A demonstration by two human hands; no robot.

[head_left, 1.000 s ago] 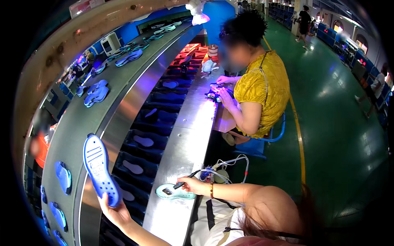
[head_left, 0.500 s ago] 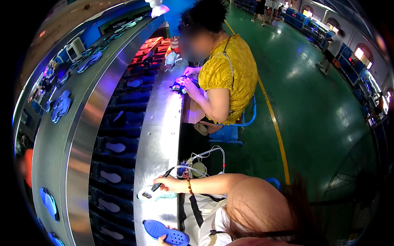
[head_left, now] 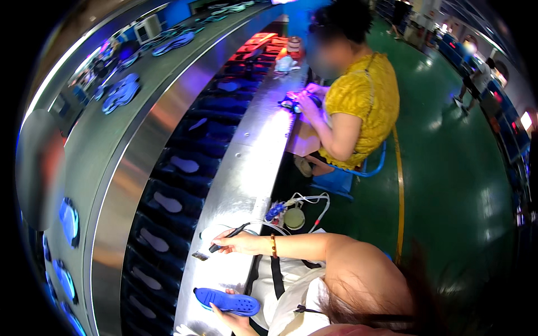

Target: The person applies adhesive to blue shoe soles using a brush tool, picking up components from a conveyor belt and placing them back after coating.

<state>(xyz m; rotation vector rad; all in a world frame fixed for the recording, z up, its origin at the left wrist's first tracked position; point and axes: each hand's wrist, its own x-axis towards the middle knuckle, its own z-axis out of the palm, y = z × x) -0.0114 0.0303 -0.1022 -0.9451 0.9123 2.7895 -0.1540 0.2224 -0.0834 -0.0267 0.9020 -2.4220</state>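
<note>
On the near end of the long steel bench (head_left: 246,145), which is running from the near left toward the far right beside a conveyor of dark trays (head_left: 168,201), one seated person is working with both hands. A co-worker in a yellow top (head_left: 361,103) is sitting farther along and handling a separate piece; their hands are well apart from this station.

Risks, as judged from this view:
- The blue sole (head_left: 227,301) is lying flat at the near edge of the bench, partly overhanging toward the person's lap. The grip looks light, so a nudge could be tipping it off the edge.
- The brush (head_left: 216,246) is trailing a white cord (head_left: 305,199) back past a small round pot (head_left: 294,218). If the arm is swinging toward the sole, the cord could be snagging the pot or dragging across the bench.
- The bristle end is hovering just above bare steel, near the bench's conveyor side; any wet coating could be dripping there rather than on the sole.

Positions:
- The left hand (head_left: 231,318) is curling up from below, fingers closed loosely on the sole's near edge, thumb side hidden.
- The right hand (head_left: 238,242) is gripping the brush's dark handle, fingers wrapped shut, head pointing left.
- The sole is lying nearer than the brush tip, apart from it, with bare bench between them.
</note>
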